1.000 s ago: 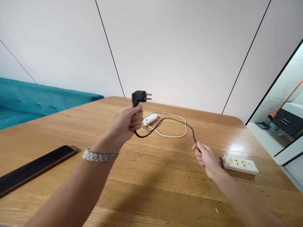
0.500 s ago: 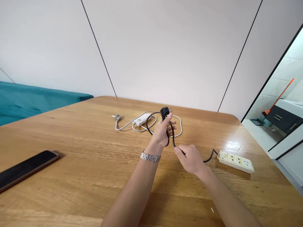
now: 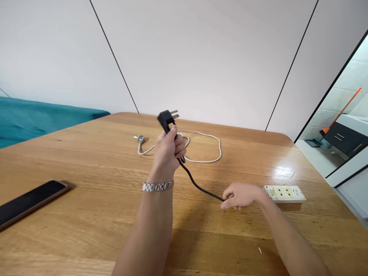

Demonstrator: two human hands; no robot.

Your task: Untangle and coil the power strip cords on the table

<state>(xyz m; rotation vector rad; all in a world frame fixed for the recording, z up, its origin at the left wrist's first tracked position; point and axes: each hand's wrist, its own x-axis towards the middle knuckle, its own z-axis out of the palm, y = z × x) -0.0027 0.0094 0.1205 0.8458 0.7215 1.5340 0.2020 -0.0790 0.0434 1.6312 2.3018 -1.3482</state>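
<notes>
- My left hand (image 3: 168, 151) was raised above the light wooden surface (image 3: 86, 214), its grip clenched around the thin black power cord (image 3: 198, 185) just below the black angled three-pin plug (image 3: 166, 118), prongs pointing right.
- My right hand (image 3: 240, 194) lay low near the surface, its grip pinching the same cord close to the cream rectangular power strip (image 3: 284, 193).
- The cord hung in a shallow sag between both hands. As I judged it, a harder pull from the left could have dragged the strip along the surface or strained the cord where it enters the strip.
- The white looped cable with its small white adapter (image 3: 201, 153) lay just behind the left hand; a careless sweep might have snagged it.
- The bare prongs could have scraped the wood if the plug dropped.
- A dark flat phone (image 3: 28, 203) lay well apart on the left.
</notes>
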